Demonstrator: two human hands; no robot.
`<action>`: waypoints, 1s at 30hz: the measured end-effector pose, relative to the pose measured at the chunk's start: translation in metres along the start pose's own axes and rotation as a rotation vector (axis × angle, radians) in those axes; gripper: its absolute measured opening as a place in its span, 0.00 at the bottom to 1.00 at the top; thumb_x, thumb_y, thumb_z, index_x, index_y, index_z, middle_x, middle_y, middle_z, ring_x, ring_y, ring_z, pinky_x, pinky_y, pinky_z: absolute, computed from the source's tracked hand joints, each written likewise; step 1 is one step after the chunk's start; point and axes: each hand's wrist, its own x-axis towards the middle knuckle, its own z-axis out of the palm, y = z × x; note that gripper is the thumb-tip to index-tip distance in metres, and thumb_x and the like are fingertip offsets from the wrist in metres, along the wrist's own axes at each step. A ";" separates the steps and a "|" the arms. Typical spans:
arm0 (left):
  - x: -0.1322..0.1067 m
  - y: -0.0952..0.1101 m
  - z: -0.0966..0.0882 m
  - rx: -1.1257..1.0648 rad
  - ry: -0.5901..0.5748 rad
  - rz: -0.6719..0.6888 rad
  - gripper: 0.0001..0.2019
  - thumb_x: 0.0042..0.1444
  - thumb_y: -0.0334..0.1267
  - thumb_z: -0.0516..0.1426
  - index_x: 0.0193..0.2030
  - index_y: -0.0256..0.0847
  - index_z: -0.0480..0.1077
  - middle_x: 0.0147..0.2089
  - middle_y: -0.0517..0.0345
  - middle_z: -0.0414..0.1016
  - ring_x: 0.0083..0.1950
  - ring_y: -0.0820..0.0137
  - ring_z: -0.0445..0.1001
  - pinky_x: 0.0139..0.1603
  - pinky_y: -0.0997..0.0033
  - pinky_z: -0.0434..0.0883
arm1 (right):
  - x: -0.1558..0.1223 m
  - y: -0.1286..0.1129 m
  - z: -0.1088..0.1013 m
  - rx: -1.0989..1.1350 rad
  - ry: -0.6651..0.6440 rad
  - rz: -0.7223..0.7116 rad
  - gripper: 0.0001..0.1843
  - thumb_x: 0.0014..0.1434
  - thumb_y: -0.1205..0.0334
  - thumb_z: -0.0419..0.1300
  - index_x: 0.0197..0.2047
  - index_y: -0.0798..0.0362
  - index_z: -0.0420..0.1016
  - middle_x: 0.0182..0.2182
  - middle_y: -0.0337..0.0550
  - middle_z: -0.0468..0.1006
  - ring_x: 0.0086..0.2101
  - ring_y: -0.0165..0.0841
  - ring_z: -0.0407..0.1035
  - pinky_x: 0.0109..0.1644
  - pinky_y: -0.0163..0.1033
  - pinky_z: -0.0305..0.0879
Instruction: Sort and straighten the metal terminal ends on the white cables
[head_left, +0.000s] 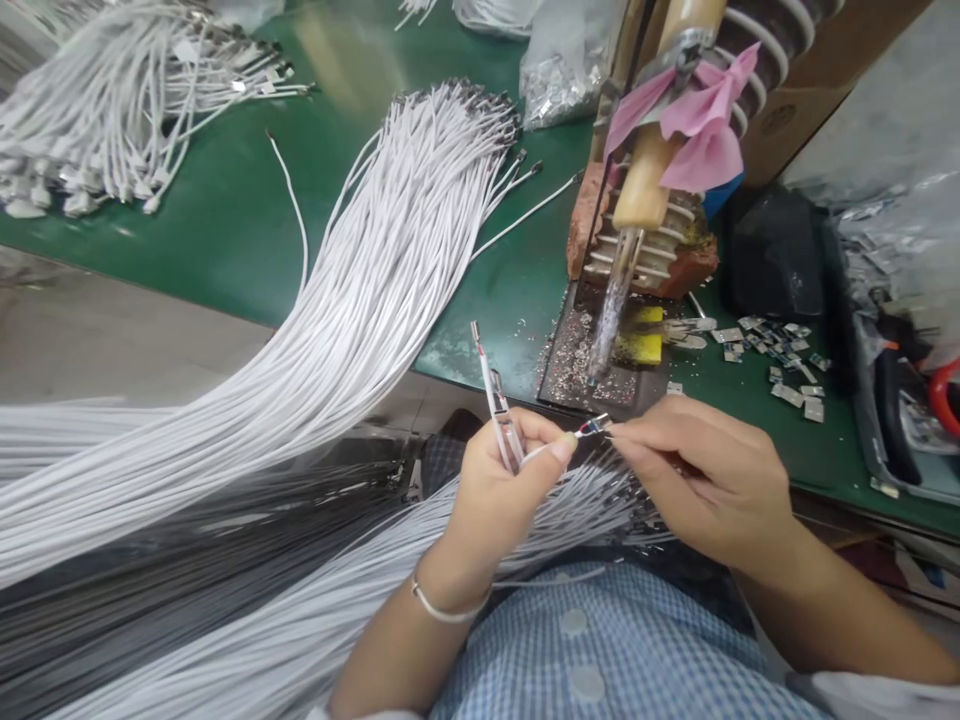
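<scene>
My left hand [510,475] is closed on white cables. One cable's end, with bared red and white wires, meets a small metal connector [594,426] just beyond my left thumb. Another cable end [480,345] with a reddish tip sticks up from the same hand, beside a narrow metal-and-white piece [506,425] whose kind I cannot make out. The fingers of my right hand [705,475] are pinched together at the far end of the connector. Below both hands, a bundle of white cables [420,550] lies across my lap.
A soldering iron [619,290] hangs tip-down over a solder-spattered plate [562,350]. A yellow sponge [641,335] and loose connectors [772,345] lie right of it. A large cable bundle [405,240] drapes over the green table [225,240]. At right is a tray [874,440] with tools.
</scene>
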 end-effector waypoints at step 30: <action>0.011 0.009 0.001 0.000 0.011 0.087 0.06 0.51 0.38 0.61 0.28 0.39 0.70 0.19 0.68 0.58 0.20 0.81 0.54 0.21 0.78 0.54 | 0.011 0.009 0.015 0.006 0.203 -0.024 0.09 0.48 0.77 0.59 0.31 0.53 0.69 0.32 0.43 0.73 0.35 0.34 0.70 0.38 0.41 0.68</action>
